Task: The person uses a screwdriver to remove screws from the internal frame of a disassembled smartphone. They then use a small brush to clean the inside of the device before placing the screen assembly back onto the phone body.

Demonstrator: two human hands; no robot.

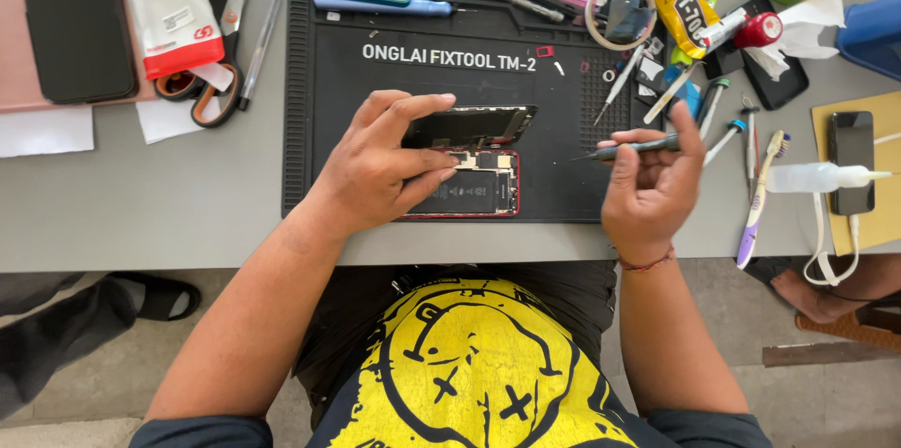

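Closest to the lens, the left hand (pixel 380 171) rests on an opened red phone (pixel 474 187) lying on the black work mat (pixel 319 129), fingers pinching the lifted screen panel (pixel 474 125) and propping it up at its left edge. Right of the phone, the right hand (pixel 652 187) is curled around a slim screwdriver (pixel 624 150), its tip aimed toward the phone. Beyond the mat's right edge lie spare screwdrivers (pixel 723 120), a tape roll (pixel 619 12) and a glue tube (pixel 683 9).

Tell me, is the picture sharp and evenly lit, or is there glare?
Head view: sharp and evenly daylit; soft shadows under the left hand and right hand; faint sheen on the lifted screen; straight edges of the mat bow slightly from the wide lens.
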